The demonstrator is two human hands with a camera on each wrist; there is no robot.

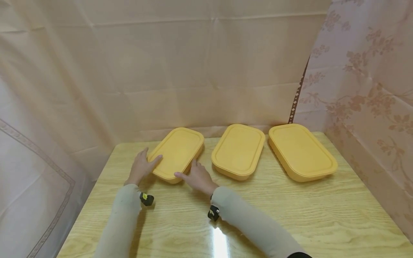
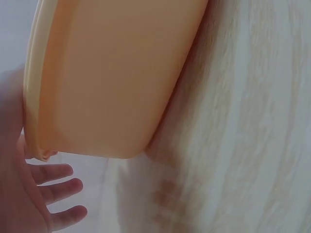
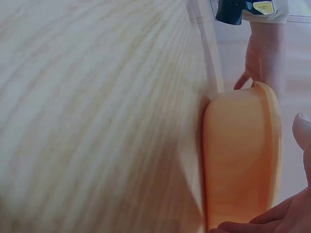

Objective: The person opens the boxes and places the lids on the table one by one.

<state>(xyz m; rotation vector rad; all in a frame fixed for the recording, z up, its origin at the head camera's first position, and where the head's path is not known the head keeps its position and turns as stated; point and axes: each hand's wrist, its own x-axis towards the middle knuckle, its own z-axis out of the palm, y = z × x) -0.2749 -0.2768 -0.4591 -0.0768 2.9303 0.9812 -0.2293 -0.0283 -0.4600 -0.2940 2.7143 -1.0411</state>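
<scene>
A yellow lidded box [image 1: 177,152] lies slanted on the left part of the table, with both hands at its near end. My left hand [image 1: 141,167] is at its left side, thumb over the lid. In the left wrist view, the left fingers [image 2: 62,191] extend past the box's wall [image 2: 116,82], spread and mostly straight. At the right side is my right hand [image 1: 199,178], thumb near the lid's front corner. Its fingers lie along the box's side [image 3: 238,160] in the right wrist view, where the thumb [image 3: 302,130] stands off the lid.
Two more yellow lidded boxes stand to the right, one in the middle [image 1: 238,150] and one at the far right [image 1: 301,152]. They rest on a wood-grain table [image 1: 180,225]. A beige cloth [image 1: 193,71] hangs behind, and a floral cloth [image 1: 371,89] at the right.
</scene>
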